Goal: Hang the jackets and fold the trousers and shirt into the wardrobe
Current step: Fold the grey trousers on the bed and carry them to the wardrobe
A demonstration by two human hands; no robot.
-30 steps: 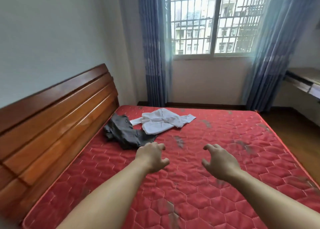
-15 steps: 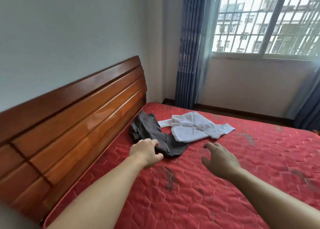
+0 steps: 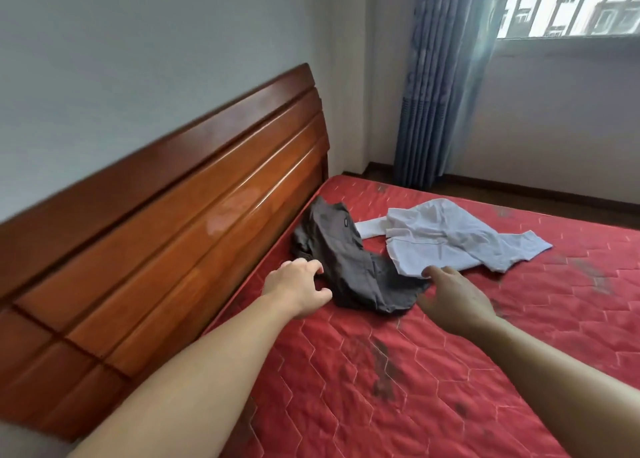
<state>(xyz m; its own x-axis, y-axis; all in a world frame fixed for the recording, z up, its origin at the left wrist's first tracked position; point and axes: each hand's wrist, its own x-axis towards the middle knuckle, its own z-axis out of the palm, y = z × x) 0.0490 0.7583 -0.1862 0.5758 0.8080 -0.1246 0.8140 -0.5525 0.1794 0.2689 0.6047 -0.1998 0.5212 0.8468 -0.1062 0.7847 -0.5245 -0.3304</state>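
1. Dark grey cloth, the trousers (image 3: 349,263), lies crumpled on the red mattress (image 3: 433,371) between my two hands, its far end against the wooden headboard (image 3: 180,236).
2. My left hand (image 3: 296,289) has its fingers loosely curled at the trousers' near-left edge. They seem to touch the fabric, but I can't see a grip, so I call the hand open and holding nothing.
3. My right hand (image 3: 453,298) is spread and relaxed, gripping nothing, with its fingertips at the spot where the trouser hem meets the white shirt (image 3: 446,239) just beyond them.
4. Risk: the shirt's near corner overlaps the trousers right ahead of my right fingers. If I close there I may catch both garments and drag the shirt along.
5. Risk: the trousers are bunched, so grabbing one layer with the left hand could lift them twisted and spoil the fold.
6. Risk: cloth wedged beside the headboard, beyond my left hand, might snag.
7. Count: one pair of trousers, one shirt, two hands. No jackets or wardrobe in view.
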